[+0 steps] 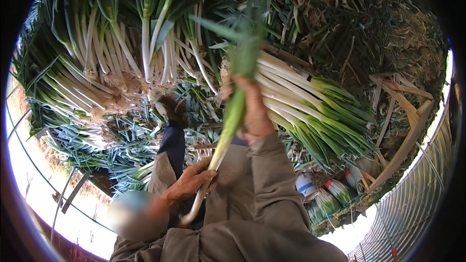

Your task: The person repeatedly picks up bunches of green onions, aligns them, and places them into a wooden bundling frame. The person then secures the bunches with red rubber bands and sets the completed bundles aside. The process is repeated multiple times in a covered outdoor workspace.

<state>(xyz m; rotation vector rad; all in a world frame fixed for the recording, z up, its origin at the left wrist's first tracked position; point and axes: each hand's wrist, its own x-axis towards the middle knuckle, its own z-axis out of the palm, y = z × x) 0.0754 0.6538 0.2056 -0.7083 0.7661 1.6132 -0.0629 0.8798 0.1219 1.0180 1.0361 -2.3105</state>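
A long green onion (225, 138) slants across the middle, white end low and leaves up. Around its white shank, near the lower end, my left hand (193, 181) is closed. My right hand (253, 107), blurred, grips its green leaves higher up; the leaf tops are blurred too. Right of that hand lies a stack of cleaned green onions (302, 102), white shanks towards the hand and cut green ends to the right. Untrimmed green onions with hairy roots (116, 83) lie fanned out at the upper left.
Stripped leaves (313, 11) heap up at the top right. A broken wooden frame (409, 134) stands at the right. Below it are bundled green onions (327, 202) and a white roll with a blue band (305, 184). More onions (87, 136) lie at the left.
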